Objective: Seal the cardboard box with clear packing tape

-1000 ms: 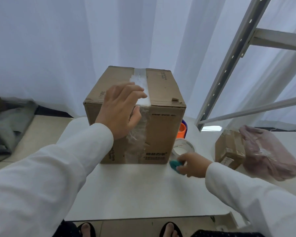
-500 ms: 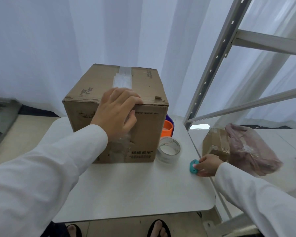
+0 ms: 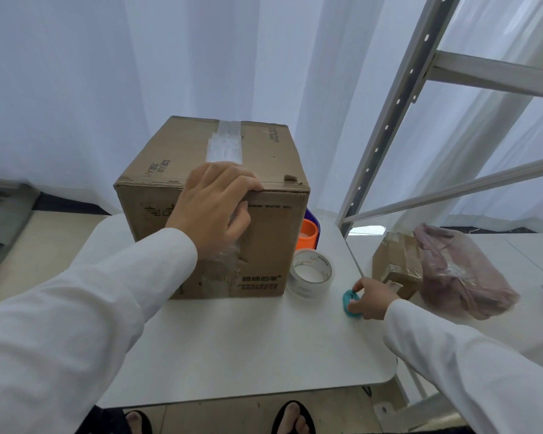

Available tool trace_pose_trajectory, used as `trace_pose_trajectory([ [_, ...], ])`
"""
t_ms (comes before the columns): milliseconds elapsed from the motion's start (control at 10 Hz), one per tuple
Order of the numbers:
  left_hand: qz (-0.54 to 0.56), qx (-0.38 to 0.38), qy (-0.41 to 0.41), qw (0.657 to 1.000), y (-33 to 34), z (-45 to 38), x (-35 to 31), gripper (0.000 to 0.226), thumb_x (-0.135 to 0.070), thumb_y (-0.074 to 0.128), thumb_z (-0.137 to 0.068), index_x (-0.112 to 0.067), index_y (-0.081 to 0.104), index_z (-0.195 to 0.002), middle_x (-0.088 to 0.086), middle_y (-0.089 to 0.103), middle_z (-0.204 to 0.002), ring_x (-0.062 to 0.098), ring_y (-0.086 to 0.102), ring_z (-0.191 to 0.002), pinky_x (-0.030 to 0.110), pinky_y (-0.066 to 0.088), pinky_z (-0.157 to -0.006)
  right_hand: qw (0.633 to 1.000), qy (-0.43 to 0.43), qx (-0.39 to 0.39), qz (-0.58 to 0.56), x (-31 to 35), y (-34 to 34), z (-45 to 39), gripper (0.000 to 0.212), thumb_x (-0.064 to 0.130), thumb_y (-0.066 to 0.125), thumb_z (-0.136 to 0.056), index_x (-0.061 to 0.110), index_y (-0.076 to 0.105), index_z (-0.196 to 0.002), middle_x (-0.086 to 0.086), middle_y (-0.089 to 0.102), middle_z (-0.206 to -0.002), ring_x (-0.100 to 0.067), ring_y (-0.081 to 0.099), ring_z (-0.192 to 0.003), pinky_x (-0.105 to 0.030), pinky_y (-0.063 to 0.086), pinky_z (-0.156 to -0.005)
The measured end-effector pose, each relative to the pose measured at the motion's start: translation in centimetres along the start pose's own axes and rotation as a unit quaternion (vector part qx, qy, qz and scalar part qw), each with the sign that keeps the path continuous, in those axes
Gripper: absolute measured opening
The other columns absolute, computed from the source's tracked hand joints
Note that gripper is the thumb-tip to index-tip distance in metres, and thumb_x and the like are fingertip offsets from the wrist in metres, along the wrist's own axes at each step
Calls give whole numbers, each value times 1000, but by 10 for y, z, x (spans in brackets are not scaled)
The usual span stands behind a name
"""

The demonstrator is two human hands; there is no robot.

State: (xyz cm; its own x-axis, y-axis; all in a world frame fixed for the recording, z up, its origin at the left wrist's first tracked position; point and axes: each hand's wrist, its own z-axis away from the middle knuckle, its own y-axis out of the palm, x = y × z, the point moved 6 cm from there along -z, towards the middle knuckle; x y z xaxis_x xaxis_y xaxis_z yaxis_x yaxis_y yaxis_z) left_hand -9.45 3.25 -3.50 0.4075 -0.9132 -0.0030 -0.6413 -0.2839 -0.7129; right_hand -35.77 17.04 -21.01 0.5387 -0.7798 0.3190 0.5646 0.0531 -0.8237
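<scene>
A brown cardboard box (image 3: 273, 236) stands on the white table (image 3: 248, 349), with a strip of clear tape (image 3: 224, 145) running along its top seam and down the front face. My left hand (image 3: 213, 205) lies over the box's front top edge, fingers curled on the top and thumb pressed on the front, covering the tape there. A roll of clear packing tape (image 3: 312, 272) lies flat beside the box's right front corner. My right hand (image 3: 370, 297) rests at the table's right edge, fingers closed on a small teal object (image 3: 349, 303).
An orange roll (image 3: 308, 238) with something purple behind it stands at the box's right side. Right of the table are a small cardboard box (image 3: 395, 263), a pink plastic bag (image 3: 461, 270) and a grey metal shelf frame (image 3: 389, 120). White curtains hang behind.
My right hand has carried the teal object from next to the tape roll to the table's right edge. My left hand has slid up to grip the box's front top edge.
</scene>
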Motion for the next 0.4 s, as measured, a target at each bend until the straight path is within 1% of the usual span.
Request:
trace_pose_trajectory([
  [100,5,-7,5,1000,-2,0,1,33,-21,41,-78,-13,59,-105,4,63,-107,20,42,-109,33,24,-96,1000,-4,5,6,9,3,6,45,25,67,-82,14,48,-121,-11,57,-119,-24,63,-99,-33,55,-87],
  [200,16,-16,7,1000,-3,-1,-1,32,-19,42,-78,-13,58,-104,5,63,-107,20,41,-110,33,25,-96,1000,-11,3,22,18,-1,10,54,29,70,-80,16,44,-126,-10,55,-125,-24,60,-103,-33,52,-91],
  [300,44,-32,2,999,-13,0,2,30,-19,42,-77,-15,52,-105,7,62,-109,21,39,-113,34,26,-96,998,-16,-59,-19,28,-29,20,57,34,68,-81,14,44,-128,-12,53,-130,-27,56,-110,-36,47,-94],
  [400,82,-90,-57,991,-29,-5,4,30,-23,42,-79,-17,49,-108,7,61,-111,19,40,-113,37,33,-98,958,-80,-212,-178,57,-81,44,44,26,63,-85,11,50,-124,-14,58,-124,-29,56,-109,-38,44,-92],
])
